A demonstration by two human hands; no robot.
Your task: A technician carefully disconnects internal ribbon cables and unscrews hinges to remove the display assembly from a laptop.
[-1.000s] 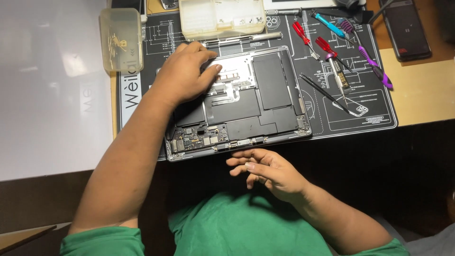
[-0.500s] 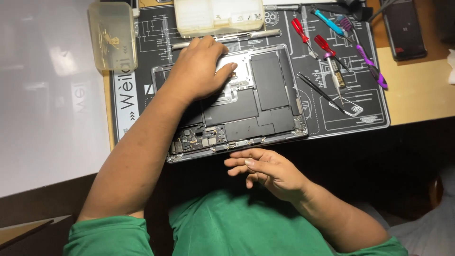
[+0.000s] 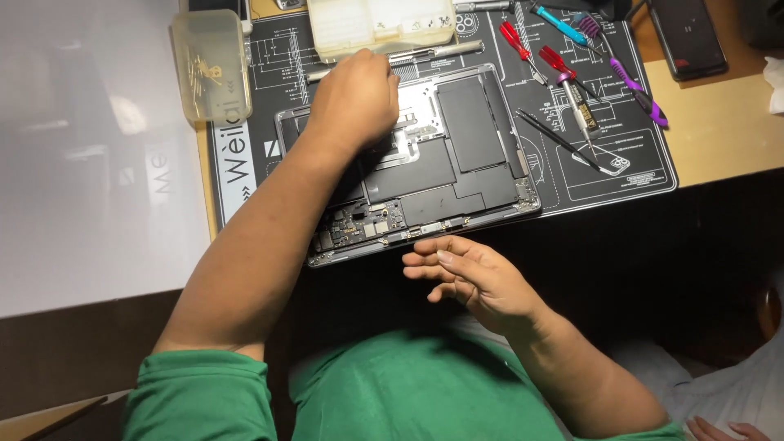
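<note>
Left hand (image 3: 355,102) rests on opened laptop (image 3: 457,155) — clear parts box (image 3: 380,24) just beyond.

The left hand (image 3: 355,98) has moved up across the opened laptop (image 3: 408,163), from its middle a second ago to its far edge now, with the knuckles close to the long metal tool (image 3: 425,54) lying beside the clear plastic parts box (image 3: 380,24). The right hand (image 3: 469,273) has barely shifted, its fingers (image 3: 425,260) slightly more spread below the laptop's near edge. The view has drifted a little.
</note>
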